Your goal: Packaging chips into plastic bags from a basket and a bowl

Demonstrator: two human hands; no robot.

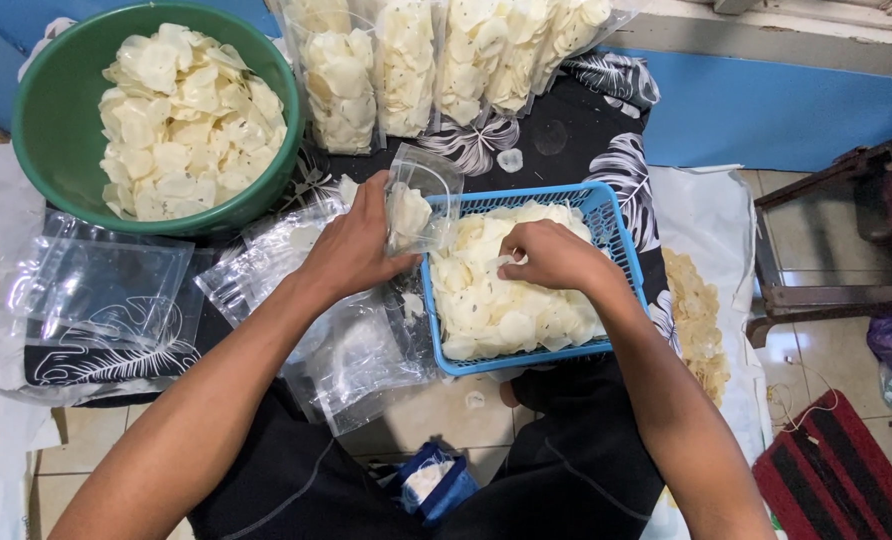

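The left hand (pixel 351 245) gripped an open bag (pixel 421 205) while the right hand (pixel 551 255) closed on chips (pixel 496 310) in the basket (pixel 606 215); next, lifting them into the bag needed care.

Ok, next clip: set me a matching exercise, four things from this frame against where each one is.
Things:
1. green bowl
2. blue basket
3. filled bags
4. empty bags

Places:
A. under the right hand
B. top left
C. flat below the bowl
D. in a row at the top

Pairs: 1-B, 2-A, 3-D, 4-C. The left hand holds a clear bag open.
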